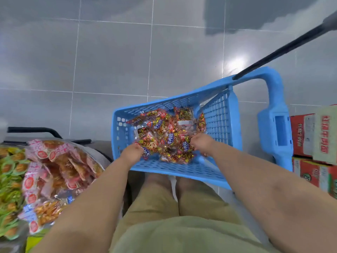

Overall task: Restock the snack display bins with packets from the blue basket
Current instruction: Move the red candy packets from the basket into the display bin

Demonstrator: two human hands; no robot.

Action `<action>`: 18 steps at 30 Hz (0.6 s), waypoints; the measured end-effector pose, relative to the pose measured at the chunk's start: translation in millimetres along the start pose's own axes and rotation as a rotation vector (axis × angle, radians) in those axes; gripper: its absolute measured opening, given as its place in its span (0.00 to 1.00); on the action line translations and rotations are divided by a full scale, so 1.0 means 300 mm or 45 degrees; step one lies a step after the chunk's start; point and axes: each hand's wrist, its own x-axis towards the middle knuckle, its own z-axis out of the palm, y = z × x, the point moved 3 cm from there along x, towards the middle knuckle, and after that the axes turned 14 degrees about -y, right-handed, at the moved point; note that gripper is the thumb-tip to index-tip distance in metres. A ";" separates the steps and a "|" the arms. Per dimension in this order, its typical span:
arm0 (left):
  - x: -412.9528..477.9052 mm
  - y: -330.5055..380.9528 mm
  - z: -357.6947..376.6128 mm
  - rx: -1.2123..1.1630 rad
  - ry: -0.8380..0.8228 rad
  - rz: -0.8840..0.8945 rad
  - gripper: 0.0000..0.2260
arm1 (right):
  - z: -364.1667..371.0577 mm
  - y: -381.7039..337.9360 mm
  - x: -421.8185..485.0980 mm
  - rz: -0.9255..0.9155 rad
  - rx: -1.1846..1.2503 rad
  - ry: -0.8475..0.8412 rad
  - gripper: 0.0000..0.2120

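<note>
packets (pixel 165 136) lie in basket (pixel 184 168); bins (pixel 45 172) left, boxes (pixel 313 139) right.

Surroundings, noted from my viewpoint.
Glossy grey floor tiles (pixel 109 57) ahead; red cartons (pixel 299 137) stacked at my right, printed sides showing; my khaki shorts (pixel 164 216) below.

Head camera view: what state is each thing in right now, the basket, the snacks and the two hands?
blue basket: partly filled, black handle raised.
packets: heaped loose in the basket.
left hand: in the basket, fingers curled into packets.
right hand: the same, gripping packets.
pink packets: piled high in a display bin.
cardboard boxes: stacked.
</note>
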 end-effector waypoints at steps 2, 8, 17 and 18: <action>0.062 0.014 -0.008 0.005 -0.011 0.014 0.15 | -0.014 -0.005 0.059 0.025 -0.022 -0.016 0.16; 0.265 0.035 0.025 -0.018 -0.118 -0.011 0.15 | -0.032 0.016 0.311 0.025 -0.335 0.090 0.28; 0.329 -0.010 0.066 -0.086 -0.174 -0.024 0.10 | 0.014 0.032 0.369 -0.022 -1.039 0.050 0.17; 0.328 -0.008 0.070 -0.172 -0.180 -0.013 0.07 | 0.010 0.024 0.360 -0.099 -0.982 0.001 0.14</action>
